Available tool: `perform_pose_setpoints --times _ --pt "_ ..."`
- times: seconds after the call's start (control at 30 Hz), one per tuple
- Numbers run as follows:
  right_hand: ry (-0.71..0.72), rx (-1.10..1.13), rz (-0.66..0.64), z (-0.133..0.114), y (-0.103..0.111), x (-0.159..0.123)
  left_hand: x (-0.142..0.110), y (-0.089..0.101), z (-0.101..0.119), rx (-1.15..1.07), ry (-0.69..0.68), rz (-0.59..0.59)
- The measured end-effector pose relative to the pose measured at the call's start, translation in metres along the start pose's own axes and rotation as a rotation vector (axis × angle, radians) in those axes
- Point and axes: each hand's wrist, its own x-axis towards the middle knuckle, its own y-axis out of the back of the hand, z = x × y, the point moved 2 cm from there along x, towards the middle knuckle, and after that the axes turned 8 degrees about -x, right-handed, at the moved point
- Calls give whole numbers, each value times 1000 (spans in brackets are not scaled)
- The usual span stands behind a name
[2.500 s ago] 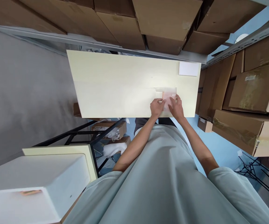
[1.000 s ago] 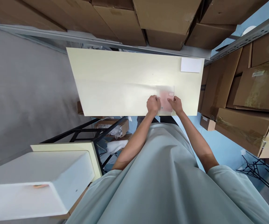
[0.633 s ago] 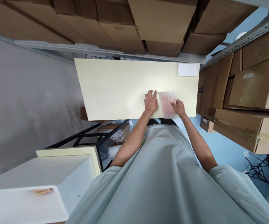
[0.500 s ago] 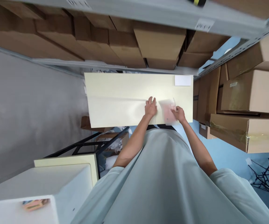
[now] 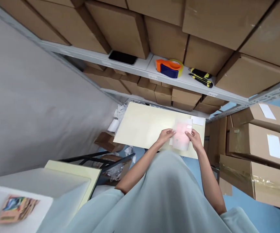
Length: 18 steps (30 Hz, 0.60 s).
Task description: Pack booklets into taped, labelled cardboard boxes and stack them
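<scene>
A pink, flat item in a frosted, translucent plastic pouch (image 5: 181,137) is held up over the pale yellow tabletop (image 5: 140,124). My left hand (image 5: 165,135) pinches the pouch's left edge between thumb and fingers. At the opposite edge, my right hand (image 5: 194,139) grips it with the thumb on top. Small print and a white patch show on the pouch, too small to read. A white sheet or label (image 5: 198,120) lies on the tabletop just beyond the pouch.
Above the table, a metal shelf (image 5: 140,68) carries cardboard boxes, a tape dispenser (image 5: 169,68), box cutters (image 5: 200,79) and a dark flat object (image 5: 122,57). Stacked cartons (image 5: 249,142) stand at the right. A white box with printed cards (image 5: 16,208) is at lower left.
My left hand has moved right from the tabletop to the pouch's left edge. The pouch is now raised and upright between both hands. The view has tilted up, showing more of the shelf.
</scene>
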Motion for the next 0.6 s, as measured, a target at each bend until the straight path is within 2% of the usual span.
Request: perform_pose_setpoints --times 0.1,0.2,0.33,0.37,0.43,0.53,0.6 --pt "10 2 -59 -10 -29 12 -13 23 16 -71 -87 178" --pt "-13 -30 -78 -15 -64 25 -22 53 33 -72 -143 254" --pt "30 -149 110 -27 -112 30 -32 93 55 -57 -208 292" --pt "52 -162 120 -32 -126 28 -34 101 60 -51 -221 295" --pt "61 -131 38 -41 -157 20 -39 115 70 -50 -236 274" --pt "49 -38 -103 -56 -206 6 -44 133 81 -92 -231 162" --pt "62 -22 -113 -66 -232 1 -47 145 86 -120 -213 82"
